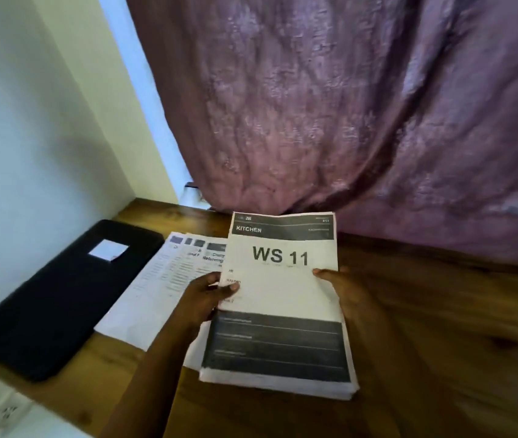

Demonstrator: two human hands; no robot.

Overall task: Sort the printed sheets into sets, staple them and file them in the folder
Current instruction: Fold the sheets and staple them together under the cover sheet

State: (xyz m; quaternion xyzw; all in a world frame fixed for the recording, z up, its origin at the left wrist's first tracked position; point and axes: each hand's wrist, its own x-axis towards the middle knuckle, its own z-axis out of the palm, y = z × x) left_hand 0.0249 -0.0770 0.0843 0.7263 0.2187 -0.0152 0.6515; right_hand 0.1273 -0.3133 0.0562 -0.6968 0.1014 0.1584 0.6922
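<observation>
Gripping the printed stack point(283, 298) at opposite edges are the left hand point(208, 295) and right hand point(341, 287). A black folder point(61, 295) lies to its left.

The left hand point(207, 295) and its forearm point(156, 358) are bare, and the right hand point(343, 286) is bare as well

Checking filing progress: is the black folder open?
No, the black folder lies closed on the table while the left hand and right hand hold the paper stack.
</observation>
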